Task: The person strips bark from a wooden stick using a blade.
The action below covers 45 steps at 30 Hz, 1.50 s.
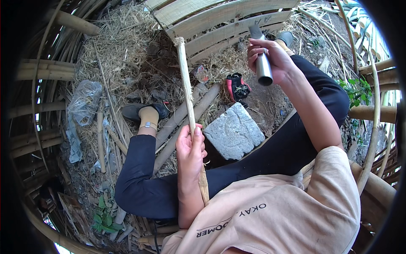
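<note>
A long, pale peeled wooden stick point(186, 76) stands tilted in front of me, its lower end close to my shirt. My left hand point(191, 148) is closed round its lower part. At the upper right, my right hand point(272, 61) grips a metal tool point(264, 70) with a hollow tubular handle and a short flat blade point(255, 32) pointing away from me. The tool is apart from the stick. Between my legs lies a rough grey stone block point(234, 131). Just beyond it sits a red and black glove-like item point(237, 87), whose exact kind I cannot make out.
Slatted wooden crate point(228, 25) at the far side. Two thick poles point(179, 122) lie beside the stone. A clear plastic bag point(86, 101) rests on the straw-strewn ground at left. Bamboo rails point(44, 72) stand on the left, with more bamboo point(366, 112) on the right.
</note>
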### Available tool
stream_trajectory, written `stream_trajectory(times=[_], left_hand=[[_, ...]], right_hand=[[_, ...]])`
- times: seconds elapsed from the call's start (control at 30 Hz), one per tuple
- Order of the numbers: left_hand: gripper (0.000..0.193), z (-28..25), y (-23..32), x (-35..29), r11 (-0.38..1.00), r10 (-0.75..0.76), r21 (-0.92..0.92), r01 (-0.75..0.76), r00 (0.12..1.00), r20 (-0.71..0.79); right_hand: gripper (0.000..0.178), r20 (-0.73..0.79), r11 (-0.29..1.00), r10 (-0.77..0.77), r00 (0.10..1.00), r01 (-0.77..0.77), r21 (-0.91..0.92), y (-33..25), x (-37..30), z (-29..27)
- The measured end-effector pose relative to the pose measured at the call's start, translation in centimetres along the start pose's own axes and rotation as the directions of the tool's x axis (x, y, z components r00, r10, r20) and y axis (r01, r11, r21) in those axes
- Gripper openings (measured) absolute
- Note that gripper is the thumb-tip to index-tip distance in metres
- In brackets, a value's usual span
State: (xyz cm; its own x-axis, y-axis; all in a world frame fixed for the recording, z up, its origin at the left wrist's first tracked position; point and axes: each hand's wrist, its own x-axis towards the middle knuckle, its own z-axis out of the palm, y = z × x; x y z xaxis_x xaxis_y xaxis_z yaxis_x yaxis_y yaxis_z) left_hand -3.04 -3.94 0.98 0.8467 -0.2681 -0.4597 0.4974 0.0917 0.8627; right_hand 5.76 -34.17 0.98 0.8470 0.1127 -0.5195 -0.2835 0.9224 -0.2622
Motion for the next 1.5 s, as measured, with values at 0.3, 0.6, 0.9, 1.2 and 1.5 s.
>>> stream_trajectory(times=[0.3, 0.6, 0.9, 1.2, 1.5], left_hand=[[0.03, -0.3, -0.5, 0.0, 0.984, 0.044, 0.172, -0.045, 0.999, 0.005], [0.026, -0.7, -0.5, 0.1, 0.995, 0.054, 0.084, -0.058, 0.997, 0.047], [0.023, -0.8, 0.0, 0.1, 0.99, -0.035, -0.132, 0.058, 0.984, 0.175], [0.019, -0.9, -0.4, 0.8, 0.953, 0.005, -0.298, 0.061, 0.976, 0.216], [0.018, -0.3, -0.2, 0.5, 0.967, 0.074, -0.256, -0.016, 0.974, 0.216]], right_hand=[[0.018, -0.15, 0.997, -0.069, 0.986, 0.074, 0.023, -0.1, 0.4, -0.3], [0.029, -0.057, 0.999, -0.024, 0.998, 0.027, 0.046, 0.4, 0.7, -1.0], [0.018, -0.103, 0.999, -0.051, 0.993, 0.052, 0.014, 0.8, 0.3, -0.4], [0.028, 0.061, 0.999, -0.03, 0.998, 0.028, 0.021, 0.8, 0.2, -0.5], [0.032, 0.277, 0.554, -0.383, 0.881, 0.46, -0.694, 2.2, -1.0, 0.8]])
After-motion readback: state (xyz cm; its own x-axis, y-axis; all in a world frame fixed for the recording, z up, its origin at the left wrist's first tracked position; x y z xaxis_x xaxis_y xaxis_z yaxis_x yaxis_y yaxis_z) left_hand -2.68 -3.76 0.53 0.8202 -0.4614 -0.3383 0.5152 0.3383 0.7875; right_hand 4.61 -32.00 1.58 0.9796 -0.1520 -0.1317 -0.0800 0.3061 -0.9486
